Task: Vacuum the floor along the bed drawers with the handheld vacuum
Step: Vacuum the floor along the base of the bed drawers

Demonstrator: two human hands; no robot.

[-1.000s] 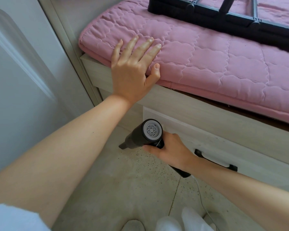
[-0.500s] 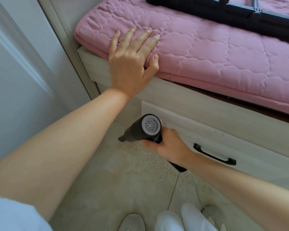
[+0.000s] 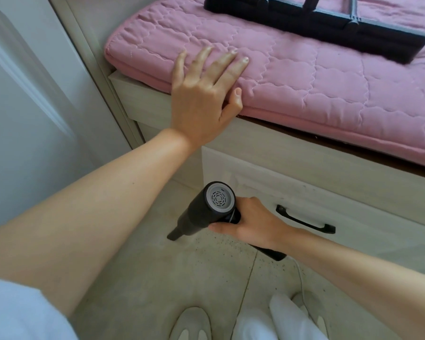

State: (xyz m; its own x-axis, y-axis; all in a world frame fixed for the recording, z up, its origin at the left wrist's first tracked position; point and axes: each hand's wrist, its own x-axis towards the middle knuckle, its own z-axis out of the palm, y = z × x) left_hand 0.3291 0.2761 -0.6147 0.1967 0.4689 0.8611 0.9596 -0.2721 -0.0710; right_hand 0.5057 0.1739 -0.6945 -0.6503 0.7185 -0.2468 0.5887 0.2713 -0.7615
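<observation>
Head view: the handheld vacuum (image 3: 206, 212) is being gripped by the right hand (image 3: 252, 224), fingers curled round its handle — nozzle angled down to the speckled floor (image 3: 142, 278), just in front of the white bed drawer (image 3: 353, 217) and left of the drawer's black handle (image 3: 304, 223). The left hand (image 3: 201, 99) is being rested flat, fingers spread, on the edge of the pink quilted mattress (image 3: 329, 77) — nothing is being held by it.
</observation>
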